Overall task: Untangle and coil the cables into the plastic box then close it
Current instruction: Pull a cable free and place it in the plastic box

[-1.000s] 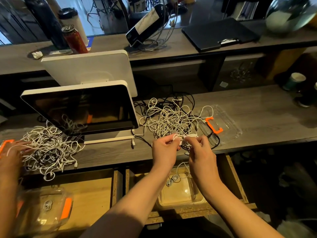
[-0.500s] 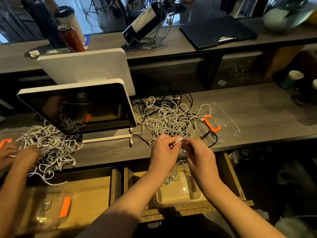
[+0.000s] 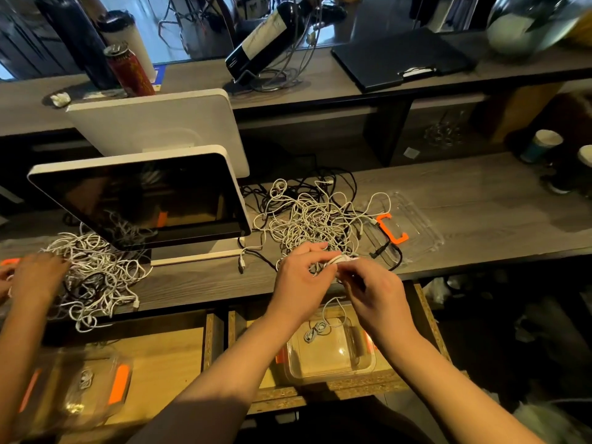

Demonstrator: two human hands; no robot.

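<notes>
Grey wood-grain counter (image 3: 480, 200) runs across in front of you, with a higher shelf (image 3: 320, 75) behind it carrying a tilted wine bottle (image 3: 259, 36), a red can (image 3: 129, 68) and a closed black laptop (image 3: 400, 59). Two white-backed screens (image 3: 144, 200) stand at the counter's left. Right of them lies your tangle of white cables (image 3: 307, 216), and just beside it the clear box lid (image 3: 407, 225) with its orange clip. Your left hand (image 3: 301, 280) and right hand (image 3: 374, 290) meet over the counter's near edge, fingers curled, both pinching a small white cable bundle (image 3: 341, 259) between them; one strand hangs down toward the clear plastic box (image 3: 330, 354) sitting in the open wooden drawer (image 3: 429, 328) below, where a coiled cable already lies. At far left another person's hand (image 3: 38, 277) rests on a second cable pile (image 3: 96, 270).
</notes>
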